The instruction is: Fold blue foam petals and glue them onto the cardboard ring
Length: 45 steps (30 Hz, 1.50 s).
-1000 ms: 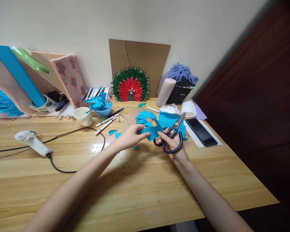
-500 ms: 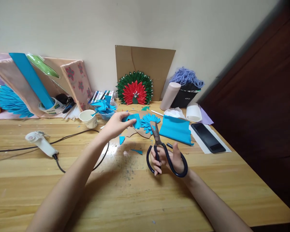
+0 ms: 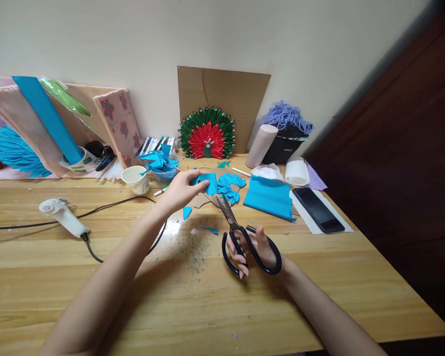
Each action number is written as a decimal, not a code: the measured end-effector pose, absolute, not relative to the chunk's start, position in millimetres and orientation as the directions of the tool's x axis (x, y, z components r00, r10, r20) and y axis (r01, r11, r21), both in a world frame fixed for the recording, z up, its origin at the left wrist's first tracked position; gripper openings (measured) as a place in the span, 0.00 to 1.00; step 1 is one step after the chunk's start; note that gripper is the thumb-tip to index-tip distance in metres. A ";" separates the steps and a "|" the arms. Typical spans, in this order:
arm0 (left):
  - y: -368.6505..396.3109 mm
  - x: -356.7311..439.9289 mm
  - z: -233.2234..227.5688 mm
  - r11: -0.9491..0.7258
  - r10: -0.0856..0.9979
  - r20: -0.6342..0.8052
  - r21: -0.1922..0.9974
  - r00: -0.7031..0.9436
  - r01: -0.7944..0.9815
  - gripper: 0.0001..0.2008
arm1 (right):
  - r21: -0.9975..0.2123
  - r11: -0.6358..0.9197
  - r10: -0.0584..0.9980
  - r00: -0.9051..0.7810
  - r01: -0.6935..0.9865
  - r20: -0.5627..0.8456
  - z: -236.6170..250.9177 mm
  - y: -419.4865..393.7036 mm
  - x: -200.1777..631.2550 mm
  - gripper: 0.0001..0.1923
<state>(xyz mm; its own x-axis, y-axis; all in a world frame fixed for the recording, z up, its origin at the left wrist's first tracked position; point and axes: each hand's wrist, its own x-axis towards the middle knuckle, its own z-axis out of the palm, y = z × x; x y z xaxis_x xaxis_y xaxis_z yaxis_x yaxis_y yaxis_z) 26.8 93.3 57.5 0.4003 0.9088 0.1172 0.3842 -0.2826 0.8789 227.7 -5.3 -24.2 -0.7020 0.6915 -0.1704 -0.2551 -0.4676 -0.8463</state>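
Seen from the head camera, the person's right hand (image 3: 252,249) has its fingers threaded through the black loops of a pair of scissors (image 3: 241,237), the grip closed around the handles and hovering low over the wooden counter (image 3: 207,296); the blades are drawn together and point up and away to the left, toward the other hand. The left hand (image 3: 181,190) reaches forward, its grip pinching a small piece of blue paper (image 3: 206,183) between thumb and fingertips, held just above the counter and a little beyond the scissor tips. Just right of that pinched piece lies a blue paper fan (image 3: 232,185) on a bit of brown card, and further right, ahead of the scissor hand, a folded blue sheet (image 3: 270,198) lies flat. Small blue scraps (image 3: 187,212) are scattered between the two hands. Right of the folded sheet a dark phone (image 3: 318,209) rests on white paper. Beyond the left hand stand a paper cup (image 3: 135,179) and a bowl of blue paper bits (image 3: 161,165), with markers (image 3: 154,146) behind them. Far to the left of the left forearm a white glue gun (image 3: 63,217) lies with its black cord trailing across the counter. Against the wall, a red and green paper peacock (image 3: 206,133) leans on a sheet of cardboard (image 3: 224,94), and purple yarn (image 3: 287,116) tops a black container.
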 end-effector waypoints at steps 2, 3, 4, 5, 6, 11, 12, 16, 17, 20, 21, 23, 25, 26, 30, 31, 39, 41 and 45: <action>92.2 28.4 57.1 -0.271 0.905 0.106 0.890 0.412 0.367 0.12 | -0.847 -0.462 0.701 -0.693 -0.263 -0.167 -24.4 -4.8 227.1 0.41; 91.5 29.6 56.6 -0.267 0.901 0.099 0.895 0.423 0.358 0.12 | -0.847 -0.460 0.707 -0.688 -0.268 -0.166 -25.0 -4.2 227.0 0.41; 90.6 31.0 55.8 -0.265 0.895 0.096 0.899 0.435 0.349 0.12 | -0.846 -0.458 0.713 -0.681 -0.273 -0.167 -25.7 -3.4 226.8 0.41; 89.7 32.6 54.8 -0.267 0.889 0.094 0.901 0.448 0.342 0.12 | -0.844 -0.458 0.717 -0.677 -0.277 -0.167 -26.6 -2.5 226.8 0.41; 88.8 34.1 53.8 -0.271 0.885 0.093 0.900 0.457 0.341 0.12 | -0.842 -0.460 0.718 -0.675 -0.282 -0.166 -27.6 -1.4 226.8 0.41; 85.3 39.8 50.7 -0.280 0.884 0.080 0.880 0.461 0.384 0.12 | -0.823 -0.481 0.708 -0.688 -0.303 -0.161 -31.8 2.3 226.9 0.40; 84.8 40.4 50.7 -0.285 0.885 0.080 0.872 0.458 0.398 0.12 | -0.823 -0.482 0.709 -0.686 -0.301 -0.164 -32.5 2.4 227.0 0.40; 83.3 42.0 51.7 -0.307 0.891 0.100 0.851 0.443 0.425 0.12 | -0.838 -0.469 0.724 -0.665 -0.279 -0.184 -35.3 1.6 227.5 0.40; 83.2 42.1 52.0 -0.304 0.895 0.101 0.852 0.435 0.427 0.12 | -0.842 -0.464 0.731 -0.656 -0.276 -0.188 -36.0 1.4 227.7 0.40; 83.8 41.8 52.0 -0.279 0.916 0.101 0.857 0.389 0.434 0.13 | -0.851 -0.452 0.744 -0.639 -0.270 -0.193 -37.2 1.1 228.0 0.41; 84.2 41.6 51.7 -0.273 0.921 0.103 0.860 0.376 0.431 0.13 | -0.851 -0.451 0.745 -0.639 -0.268 -0.193 -37.3 1.1 227.9 0.41; 84.7 41.4 51.0 -0.268 0.925 0.109 0.866 0.365 0.422 0.14 | -0.851 -0.452 0.742 -0.642 -0.268 -0.193 -36.6 1.3 227.5 0.41; 84.4 42.0 50.3 -0.271 0.921 0.107 0.866 0.374 0.420 0.13 | -0.849 -0.457 0.734 -0.652 -0.265 -0.191 -35.2 1.2 226.8 0.41; 84.0 42.5 50.0 -0.274 0.918 0.103 0.863 0.382 0.424 0.12 | -0.849 -0.458 0.731 -0.655 -0.263 -0.191 -34.4 1.2 226.5 0.41; 81.9 44.9 49.5 -0.295 0.907 0.106 0.850 0.408 0.436 0.10 | -0.847 -0.459 0.739 -0.644 -0.268 -0.196 -33.0 1.1 225.6 0.40; 81.6 45.3 49.5 -0.301 0.906 0.110 0.846 0.408 0.440 0.10 | -0.846 -0.459 0.741 -0.642 -0.271 -0.196 -33.3 1.3 225.6 0.40; 80.5 45.2 51.8 -0.269 0.916 0.088 0.858 0.390 0.437 0.10 | -0.857 -0.436 0.749 -0.638 -0.273 -0.178 -31.7 -0.8 225.0 0.40; 80.6 45.1 51.5 -0.267 0.917 0.089 0.861 0.388 0.434 0.10 | -0.865 -0.423 0.761 -0.625 -0.271 -0.176 -30.9 -2.0 225.1 0.40; 81.7 45.2 48.9 -0.285 0.908 0.098 0.858 0.407 0.428 0.09 | -0.857 -0.434 0.762 -0.621 -0.277 -0.185 -34.0 -1.5 225.6 0.40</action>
<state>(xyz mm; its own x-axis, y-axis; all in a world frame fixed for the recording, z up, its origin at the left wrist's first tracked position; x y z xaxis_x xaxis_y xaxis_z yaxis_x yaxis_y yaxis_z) 45.2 81.7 48.9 0.4067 0.9083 0.0983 0.4283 -0.2846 0.8577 225.6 -1.5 -34.0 -0.6209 0.7618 -0.1847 -0.2772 -0.4338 -0.8573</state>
